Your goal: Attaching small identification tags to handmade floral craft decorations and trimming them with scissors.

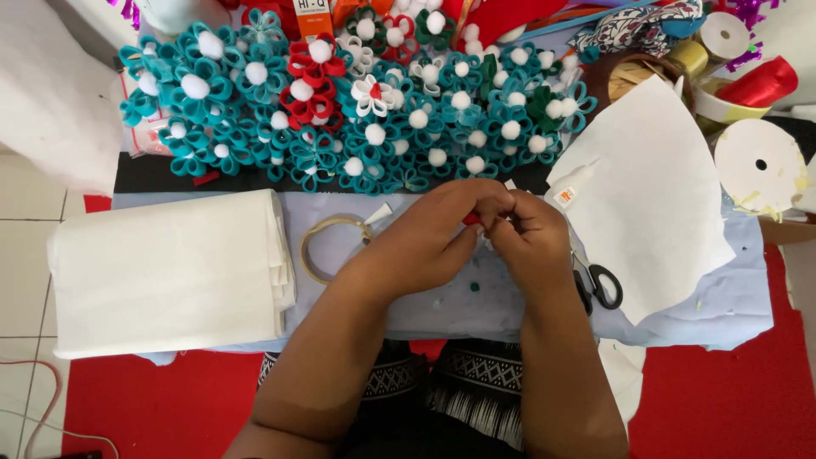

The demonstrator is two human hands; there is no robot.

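While both hands are pinching together over the pale blue cloth (pixel 476 297), the left hand (pixel 429 234) and right hand (pixel 531 238) are closing their fingertips on a small red felt piece (pixel 470 219), mostly hidden. Risk, judged: the piece is slipping out of so small a grip, or the scissors (pixel 599 285) at 4 o'clock are getting knocked off by the right wrist. An orange-and-white box (pixel 312 15) is standing at 12 o'clock behind the teal felt flowers (pixel 357 110); a small orange tag (pixel 563 196) is lying on the white sheet (pixel 646 195) at 2 o'clock.

Home craft workspace: low cloth-covered table (pixel 510 306) on tiled floor, bearing rows of handmade felt flowers (pixel 357 110); ribbon spools (pixel 756 161) and scissors (pixel 599 285) to their right.
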